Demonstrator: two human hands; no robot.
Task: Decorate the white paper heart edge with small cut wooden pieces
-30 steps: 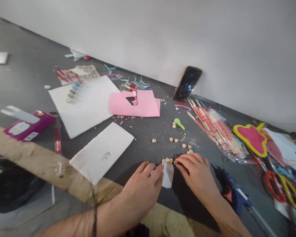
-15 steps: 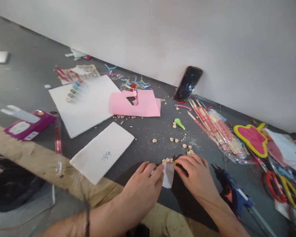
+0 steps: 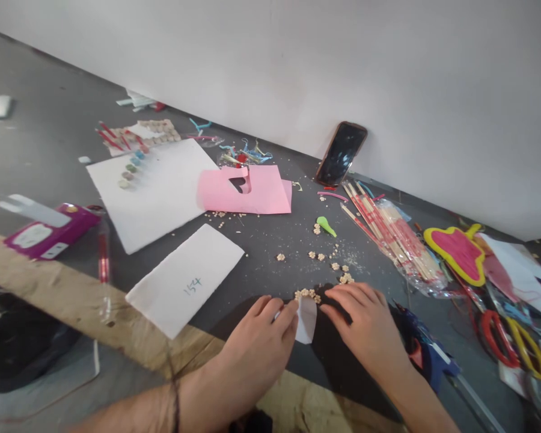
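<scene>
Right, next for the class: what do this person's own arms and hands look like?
The left hand and right hand are bare, without gloves. No sleeve shows on the left forearm or right forearm. A dark strand crosses the left forearm; whether it is worn, I cannot tell.

Glue gun [image 3: 436,359], scissors [image 3: 487,337], bagged sticks [image 3: 408,243] and cut pink paper [image 3: 268,192] mark this as a craft workspace.

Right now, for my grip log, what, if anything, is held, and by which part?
The left hand touches the left edge of the white paper piece; pinching or pressing, I can't tell. The open right hand holds nothing visible.
</scene>
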